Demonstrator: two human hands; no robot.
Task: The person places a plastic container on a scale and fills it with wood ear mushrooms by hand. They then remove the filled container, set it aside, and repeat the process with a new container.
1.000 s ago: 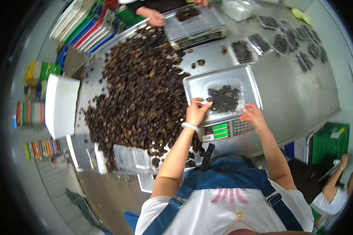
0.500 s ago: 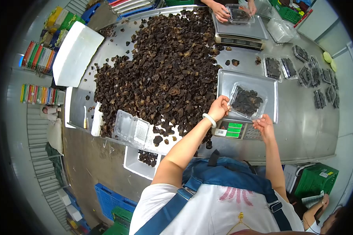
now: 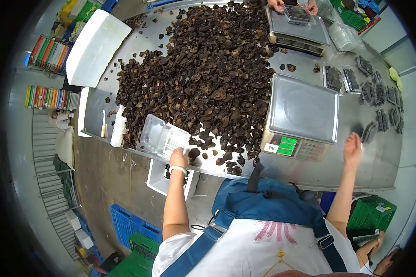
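A metal counter [image 3: 374, 159] bears a broad heap of dark, dried-looking pieces [image 3: 203, 83], spread up to the left side of the nearer scale [image 3: 305, 108]. A white foam slab [image 3: 94, 51] stands past the heap's left side. On the farther scale [image 3: 282, 27], a co-worker's two hands [image 3: 276, 4] [image 3: 312, 7] hold a filled clear box [image 3: 298, 15]. More filled boxes [image 3: 332, 78] lie to the right of the nearer scale, some of them overlapping.

An open clear box [image 3: 164, 138], its two halves spread apart, lies at the heap's near edge. The left hand [image 3: 178, 159] is at its near right corner, fingers bent towards the rim; whether they pinch it or only touch it, I cannot tell. The right hand [image 3: 352, 147] is held up beside a dark-filled box [image 3: 369, 133], its fingers extended and close together, with no box visible in their grasp.

The work looks to be at a changeover between a filled box and the open one. Lifting the open box would call for a light pinch on its thin rim, with both halves kept clear of the heap.

The filled box by the right hand is blurred, so its closure is unclear. The co-worker is cut off at the top edge, and the figures on the green display [image 3: 287, 146] are too small to read surely.
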